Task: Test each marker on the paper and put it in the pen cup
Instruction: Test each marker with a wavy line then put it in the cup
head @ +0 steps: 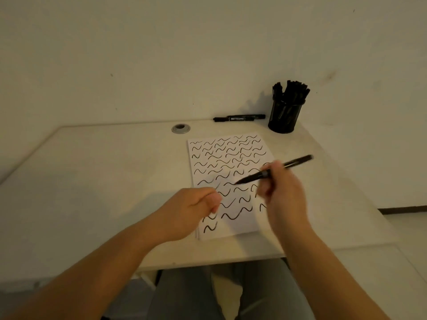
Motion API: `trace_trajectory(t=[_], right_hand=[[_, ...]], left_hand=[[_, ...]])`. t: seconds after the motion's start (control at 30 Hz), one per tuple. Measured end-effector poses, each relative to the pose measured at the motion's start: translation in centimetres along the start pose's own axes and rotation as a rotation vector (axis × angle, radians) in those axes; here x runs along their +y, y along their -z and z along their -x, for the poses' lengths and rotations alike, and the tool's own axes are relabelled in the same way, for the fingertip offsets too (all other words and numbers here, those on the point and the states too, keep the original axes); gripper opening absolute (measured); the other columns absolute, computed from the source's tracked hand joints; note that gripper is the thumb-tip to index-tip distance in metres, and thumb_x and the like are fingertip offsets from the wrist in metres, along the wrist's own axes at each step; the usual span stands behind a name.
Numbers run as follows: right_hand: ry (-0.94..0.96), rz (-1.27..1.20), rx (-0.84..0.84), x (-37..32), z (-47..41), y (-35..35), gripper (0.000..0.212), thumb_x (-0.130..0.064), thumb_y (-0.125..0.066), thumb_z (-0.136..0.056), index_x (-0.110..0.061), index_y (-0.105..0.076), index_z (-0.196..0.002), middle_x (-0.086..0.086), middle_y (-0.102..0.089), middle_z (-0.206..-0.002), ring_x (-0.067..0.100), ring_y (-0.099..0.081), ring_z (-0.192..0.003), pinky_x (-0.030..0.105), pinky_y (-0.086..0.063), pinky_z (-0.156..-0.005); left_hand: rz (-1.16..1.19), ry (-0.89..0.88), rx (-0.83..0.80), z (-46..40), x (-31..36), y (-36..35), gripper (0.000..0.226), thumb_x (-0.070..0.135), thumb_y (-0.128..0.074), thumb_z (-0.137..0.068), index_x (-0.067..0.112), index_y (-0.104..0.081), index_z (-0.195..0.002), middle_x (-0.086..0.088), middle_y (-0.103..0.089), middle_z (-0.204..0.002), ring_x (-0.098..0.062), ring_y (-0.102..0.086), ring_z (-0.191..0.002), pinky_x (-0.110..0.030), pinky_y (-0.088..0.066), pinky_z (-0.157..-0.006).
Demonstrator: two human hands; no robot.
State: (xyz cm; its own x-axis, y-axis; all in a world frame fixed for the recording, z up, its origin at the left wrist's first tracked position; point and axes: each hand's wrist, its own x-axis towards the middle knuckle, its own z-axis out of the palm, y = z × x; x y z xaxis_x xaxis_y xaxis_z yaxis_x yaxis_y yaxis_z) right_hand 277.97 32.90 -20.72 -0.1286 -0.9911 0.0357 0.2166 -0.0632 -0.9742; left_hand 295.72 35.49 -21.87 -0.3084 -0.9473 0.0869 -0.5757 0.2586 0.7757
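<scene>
You are nearly through: the white paper sheet (231,181) is covered in black squiggles, the black mesh pen cup (284,116) is crammed, one capped black marker (239,118) lies beside it, your right hand (280,192) grips an uncapped black marker (272,170) above the sheet, and your left hand (196,210) curls shut, perhaps hiding its cap.

We see everything through a single head-worn wide-angle camera, looking forward and down over the near edge of the table (97,181). We sit close: both forearms enter from the bottom corners, and the paper (231,155) lies near the centre. The far wall (161,54) fills the upper half, its lines bowed by the lens. No second view overlaps this one.
</scene>
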Motion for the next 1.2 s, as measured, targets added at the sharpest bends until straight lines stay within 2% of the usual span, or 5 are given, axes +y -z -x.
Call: trace_trajectory(t=[0.13,0.23,0.4,0.67,1.2], right_hand=[[0.151,0.116,-0.036,0.0,0.4,1.4,0.024,-0.023,-0.048,-0.092,-0.018,-0.057,-0.07,-0.011,-0.053,-0.049,-0.001,-0.044,-0.045,0.01,-0.038,-0.044],[0.258,0.391,-0.129,2.1,1.4,1.7,0.015,-0.022,-0.059,-0.085,-0.019,-0.056,-0.07,-0.007,-0.056,-0.054,0.0,-0.05,-0.051,0.011,-0.042,-0.051],[0.275,0.478,-0.179,4.4,2.2,2.9,0.015,-0.019,-0.062,-0.083,-0.026,-0.056,-0.071,-0.006,-0.065,-0.063,0.009,-0.062,-0.059,0.019,-0.05,-0.058],[0.291,0.581,-0.401,4.6,2.3,2.7,0.01,-0.019,-0.063,-0.085,-0.022,-0.06,-0.076,-0.015,-0.067,-0.067,-0.003,-0.055,-0.053,0.006,-0.036,-0.048],[0.269,0.373,-0.01,3.1,1.3,3.7,0.019,-0.04,-0.054,-0.08,-0.022,-0.056,-0.073,-0.01,-0.064,-0.057,0.001,-0.058,-0.053,0.006,-0.043,-0.055]], left_hand=[[0.07,0.053,0.102,0.6,-1.4,1.4,0.034,0.031,-0.036,-0.095,0.033,-0.05,-0.065,0.012,-0.057,-0.056,-0.003,-0.05,-0.055,-0.016,-0.041,-0.058],[0.057,0.014,0.163,-0.3,-1.5,0.6,0.031,0.03,-0.036,-0.096,0.033,-0.057,-0.073,0.003,-0.066,-0.072,-0.028,-0.056,-0.066,-0.037,-0.047,-0.064],[-0.137,-0.028,0.086,-0.9,-2.4,-1.9,0.022,0.03,-0.038,-0.095,0.026,-0.058,-0.086,0.019,-0.058,-0.076,-0.002,-0.053,-0.068,-0.019,-0.041,-0.062],[-0.22,-0.039,0.131,-1.2,-3.3,-2.3,0.023,0.037,-0.035,-0.094,0.028,-0.054,-0.086,0.012,-0.058,-0.081,-0.003,-0.052,-0.076,-0.023,-0.042,-0.068],[-0.118,-0.15,0.285,-0.7,-3.1,-2.0,0.018,0.06,-0.035,-0.086,0.044,-0.044,-0.082,0.012,-0.058,-0.062,-0.01,-0.058,-0.064,-0.018,-0.044,-0.054]])
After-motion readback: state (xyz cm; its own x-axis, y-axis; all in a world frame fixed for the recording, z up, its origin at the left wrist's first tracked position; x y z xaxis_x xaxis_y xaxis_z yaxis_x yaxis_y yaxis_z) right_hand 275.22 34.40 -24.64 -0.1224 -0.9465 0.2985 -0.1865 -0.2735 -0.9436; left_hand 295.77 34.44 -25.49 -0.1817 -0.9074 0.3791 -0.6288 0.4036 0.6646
